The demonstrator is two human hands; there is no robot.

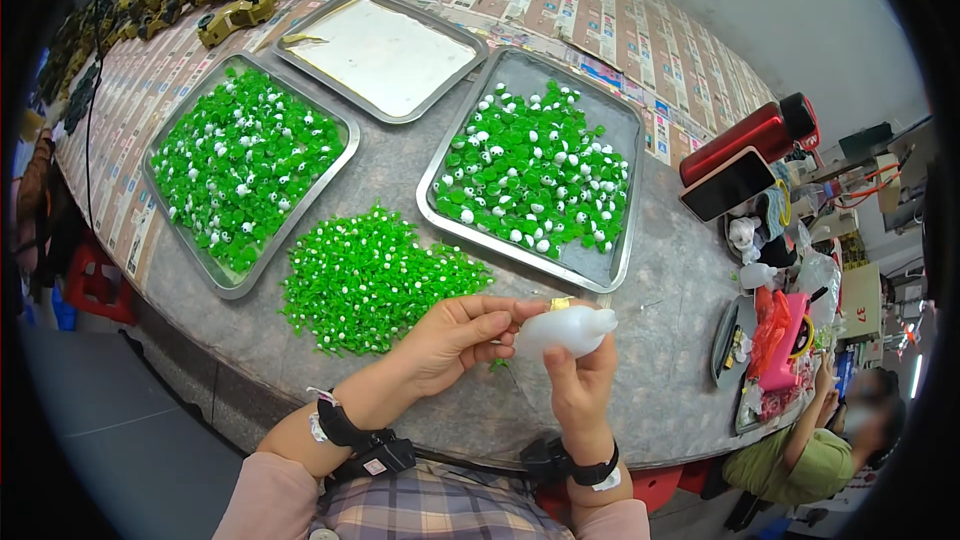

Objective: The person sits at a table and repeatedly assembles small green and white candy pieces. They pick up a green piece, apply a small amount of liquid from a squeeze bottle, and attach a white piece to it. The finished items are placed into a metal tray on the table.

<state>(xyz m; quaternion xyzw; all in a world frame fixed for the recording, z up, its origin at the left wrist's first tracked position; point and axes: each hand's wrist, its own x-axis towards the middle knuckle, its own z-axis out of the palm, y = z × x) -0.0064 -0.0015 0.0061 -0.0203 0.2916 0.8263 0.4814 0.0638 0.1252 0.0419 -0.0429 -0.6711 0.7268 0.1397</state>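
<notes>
My right hand (580, 390) grips a small white squeeze bottle (562, 330), held sideways above the table's near edge. My left hand (455, 335) pinches a tiny yellowish piece (558, 304) at the bottle's top, fingers closed on it. Just left of my hands lies a loose pile of small green and white plastic parts (370, 275) on the grey table (660, 280). Beyond it stand two metal trays of the same green parts, one at the left (240, 160) and one at the right (535, 175).
A metal tray with a white sheet (385, 50) sits at the back. Yellow toy vehicles (235, 15) line the far left. A red flask (750, 135), a dark phone (727, 185) and a cluttered tray (735, 345) are at the right, where another person (800, 455) sits.
</notes>
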